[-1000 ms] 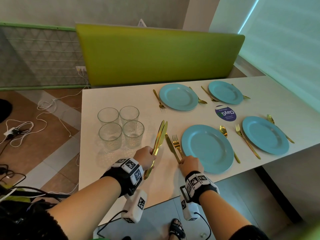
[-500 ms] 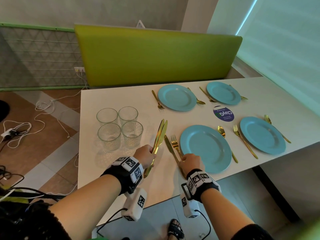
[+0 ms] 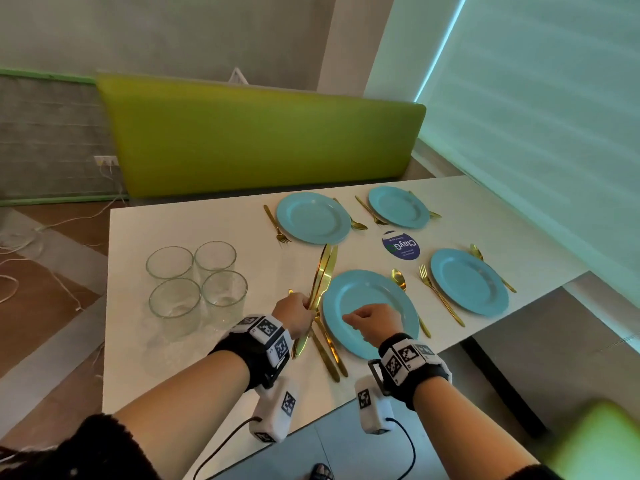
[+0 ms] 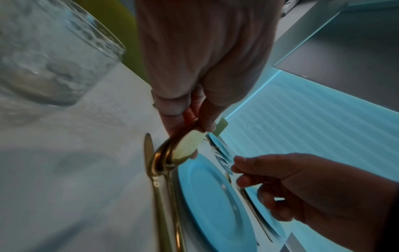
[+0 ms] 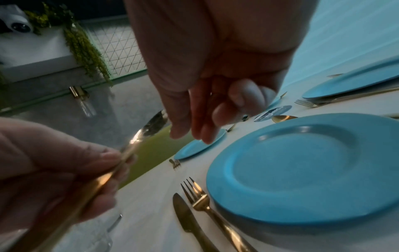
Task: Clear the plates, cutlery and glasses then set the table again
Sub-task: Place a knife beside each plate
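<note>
Gold knives (image 3: 323,271), shiny and long, are held in a bunch by the left hand (image 3: 294,315), whose fingers curl tight around the handles, just left of the middle of the head view. Their tips point up the frame, past the left rim of the nearest round blue plate (image 3: 372,315). One more gold knife (image 3: 323,355) and a gold fork (image 3: 334,351) lie flat on the white table (image 3: 138,341) just left of that plate. The right hand (image 3: 374,322) hangs over the plate with its fingers loosely curled and nothing in them. A gold spoon (image 3: 403,289) lies just right of the plate. Three more blue plates sit farther up and to the right, each with gold cutlery beside it. Four clear glasses (image 3: 197,282) stand close together at the left. A green bench back (image 3: 259,140) fills the upper middle.
</note>
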A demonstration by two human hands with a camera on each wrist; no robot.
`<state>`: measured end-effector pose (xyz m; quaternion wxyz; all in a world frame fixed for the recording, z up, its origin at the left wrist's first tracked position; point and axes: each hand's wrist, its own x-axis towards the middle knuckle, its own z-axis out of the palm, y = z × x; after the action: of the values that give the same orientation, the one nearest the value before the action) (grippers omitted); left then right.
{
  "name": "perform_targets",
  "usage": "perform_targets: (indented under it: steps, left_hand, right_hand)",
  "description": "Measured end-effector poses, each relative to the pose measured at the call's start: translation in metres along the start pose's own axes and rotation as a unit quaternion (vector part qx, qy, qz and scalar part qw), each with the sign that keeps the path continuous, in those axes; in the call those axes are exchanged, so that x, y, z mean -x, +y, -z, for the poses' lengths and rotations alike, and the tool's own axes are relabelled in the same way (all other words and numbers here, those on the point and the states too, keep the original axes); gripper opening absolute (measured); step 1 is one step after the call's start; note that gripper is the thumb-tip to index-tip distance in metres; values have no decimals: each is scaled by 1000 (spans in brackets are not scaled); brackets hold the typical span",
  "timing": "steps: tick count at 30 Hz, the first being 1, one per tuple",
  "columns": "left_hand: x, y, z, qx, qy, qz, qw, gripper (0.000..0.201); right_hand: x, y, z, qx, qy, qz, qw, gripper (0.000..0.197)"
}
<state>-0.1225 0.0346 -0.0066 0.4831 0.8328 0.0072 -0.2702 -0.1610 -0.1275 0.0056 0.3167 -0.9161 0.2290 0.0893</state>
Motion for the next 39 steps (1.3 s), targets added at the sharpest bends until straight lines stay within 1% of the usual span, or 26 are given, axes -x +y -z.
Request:
perform_targets:
  steps: [3,6,7,9,11,14,16,18,20,23,27,29,32,36,39]
  left_hand:
    - [-6,17,-15,-33,-14,-13,999,18]
    - [-13,35,-34,6,-40,-21,999,3]
    - [-16,40,-41,13,-46,-21,999,6]
    - [-26,50,-54,13,-53,-24,998,5]
    - [-38,60,-65,13,-48,-28,998,13]
    - [-60,74,-80,20,-54,-35,998,13]
    - [-77,81,-91,32,-63,-38,997,19]
    - [-89,88,-102,45,-65,-35,996,20]
    - [-95,96,-111,53,-60,-30,996,16]
    - [-105,103,-125,66,-46,-21,997,20]
    - [-117,112,-140,74,-36,-17,996,17]
    - [-122,115,-146,64,-24,-18,997,19]
    - [-127,120,-156,80,-16,1,997,21]
    - [-132,125,-160,91,31,22,995,16]
    - [-135,126,-155,74,59,27,995,13]
  right_hand:
    - [-3,1,5,-28,-46,-12,998,31]
    - [-15,7,13,-56,-67,-11,996,34]
    - [-19,9,17,-65,-67,-12,996,33]
    - [-30,15,26,-83,-62,-13,994,30]
    - [-45,22,36,-97,-55,-20,994,29]
    - [-69,35,52,-133,-74,-48,987,29]
    - [-84,45,63,-159,-87,-66,981,30]
    - [-98,56,71,-183,-92,-71,976,27]
    - [-110,66,76,-200,-91,-70,973,25]
    - [-126,79,82,-214,-94,-73,970,24]
    - [-135,93,93,-256,-100,-80,958,17]
    - [-139,99,97,-275,-98,-86,952,16]
    - [-152,111,102,-240,-102,-93,961,21]
    - [-169,137,119,-135,-52,-111,983,23]
    - [-175,158,129,-63,-40,-124,990,21]
